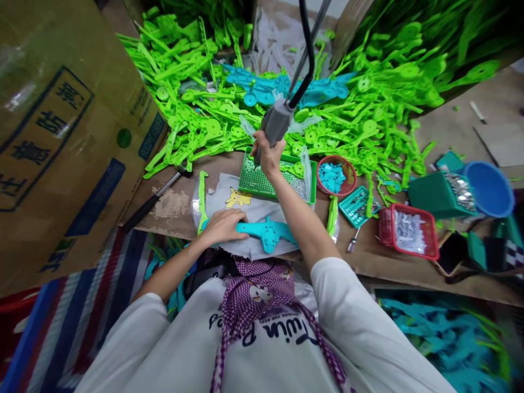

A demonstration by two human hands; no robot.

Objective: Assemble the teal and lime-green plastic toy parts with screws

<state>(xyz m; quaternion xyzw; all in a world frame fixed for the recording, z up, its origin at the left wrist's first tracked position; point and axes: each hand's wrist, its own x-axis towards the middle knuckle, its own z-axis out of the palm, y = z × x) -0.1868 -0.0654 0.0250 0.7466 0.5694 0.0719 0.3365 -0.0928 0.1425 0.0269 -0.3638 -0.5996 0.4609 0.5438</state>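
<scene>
My left hand lies over the left end of a blue plastic part, its fingers closed round it. The part rests across a grey cloth with a yellow cartoon print, at the table's front edge. In my right hand is a grey electric screwdriver, hung from above and held over a green perforated tray of small metal pieces. The screwdriver's tip is apart from the blue part. My right forearm hides the part's right end. A bright green arm piece stands at its left, another green piece at its right.
Heaped green parts fill the back, with blue parts on top. A hammer lies left beside a large carton. Right are a red basket, a teal tray, a small screwdriver and a red bin.
</scene>
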